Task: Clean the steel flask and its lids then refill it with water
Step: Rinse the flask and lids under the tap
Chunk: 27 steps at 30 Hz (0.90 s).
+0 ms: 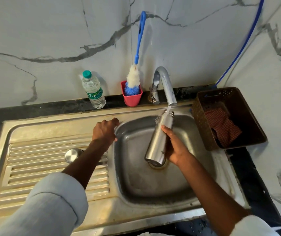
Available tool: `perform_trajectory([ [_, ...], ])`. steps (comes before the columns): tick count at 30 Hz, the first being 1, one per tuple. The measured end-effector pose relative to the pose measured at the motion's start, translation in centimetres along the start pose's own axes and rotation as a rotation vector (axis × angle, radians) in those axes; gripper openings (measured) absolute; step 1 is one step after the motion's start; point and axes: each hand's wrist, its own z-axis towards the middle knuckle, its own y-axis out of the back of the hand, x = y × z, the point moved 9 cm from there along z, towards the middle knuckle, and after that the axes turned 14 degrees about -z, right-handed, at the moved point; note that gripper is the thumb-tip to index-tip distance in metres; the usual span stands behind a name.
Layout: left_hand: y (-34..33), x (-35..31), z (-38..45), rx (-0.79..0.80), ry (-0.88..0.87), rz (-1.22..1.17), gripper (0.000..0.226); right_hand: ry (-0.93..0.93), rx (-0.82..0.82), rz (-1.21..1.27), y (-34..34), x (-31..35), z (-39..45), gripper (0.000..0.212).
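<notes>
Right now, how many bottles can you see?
2: a steel flask tilted under the running tap in the right hand, and a plastic water bottle standing on the ledge behind the sink.

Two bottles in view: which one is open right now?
The steel flask, held tilted in the right hand under the running tap. The plastic water bottle by the wall stands upright with its green cap on.

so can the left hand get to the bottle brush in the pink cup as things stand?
Probably yes. The left hand is free, resting on the sink rim, and the brush stands upright in the pink cup just beyond it. Nothing lies between them; the tap and flask sit off to the right.
</notes>
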Motion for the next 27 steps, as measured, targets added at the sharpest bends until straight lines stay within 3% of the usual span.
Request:
perform_trajectory([
  [3,0.0,-0.1,0.0,0.003,0.001,0.006,0.074,0.125,-0.312,-0.031,2.8,0.6,-0.4,0.058],
  [4,0.2,-0.1,-0.1,0.000,0.004,0.002,0.073,0.197,-0.350,-0.087,2.5,1.4,-0.9,0.052],
  [6,0.4,-0.6,-0.3,-0.012,-0.002,0.001,0.068,0.333,-0.307,-0.281,0.6,2.6,-2.0,0.049],
  [8,0.5,-0.8,-0.5,-0.023,-0.008,0.006,0.062,0.397,-0.243,-0.464,-0.1,2.3,-2.3,0.060],
  [10,0.5,-0.8,-0.7,-0.024,0.003,-0.001,0.061,0.419,-0.302,-0.590,1.2,2.0,-2.5,0.074],
  [13,0.5,-0.5,-0.5,-0.012,0.021,-0.016,0.068,0.408,-0.461,-0.613,4.1,2.8,-2.4,0.076],
  [17,0.3,-0.3,-0.4,0.000,0.024,-0.002,0.072,0.371,-0.363,-0.823,3.5,3.2,-3.0,0.079],
  [21,0.5,-0.6,-0.4,-0.004,0.023,0.000,0.072,0.330,-0.526,-1.036,4.4,3.2,-5.4,0.068],
  [27,0.8,-1.0,-0.6,0.004,0.010,0.013,0.073,0.428,-0.475,-1.089,2.6,3.4,-5.8,0.084],
])
